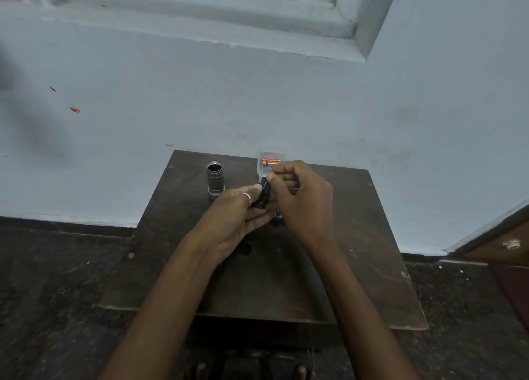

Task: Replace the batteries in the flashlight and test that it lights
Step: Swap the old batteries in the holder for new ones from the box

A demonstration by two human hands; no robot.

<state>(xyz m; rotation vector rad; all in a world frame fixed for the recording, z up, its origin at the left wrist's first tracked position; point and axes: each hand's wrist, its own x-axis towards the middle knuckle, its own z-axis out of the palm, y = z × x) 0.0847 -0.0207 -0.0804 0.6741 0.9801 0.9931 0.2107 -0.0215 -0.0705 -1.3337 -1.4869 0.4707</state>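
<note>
The flashlight body [215, 180] stands upright on its head at the far left of the small dark table [329, 265], its open end up. My left hand [240, 216] holds a black battery holder [264, 197] over the middle of the table. My right hand [300, 199] pinches the holder's top end with thumb and forefinger. A clear plastic box [269, 164] with orange batteries [270, 161] sits just behind my hands. A small dark part [278, 218] lies under my right hand, mostly hidden.
The table stands against a pale blue wall [257, 99], on a dark speckled floor [57, 279]. A wooden door [498, 242] edge shows at the right. My toes [300, 372] appear at the bottom.
</note>
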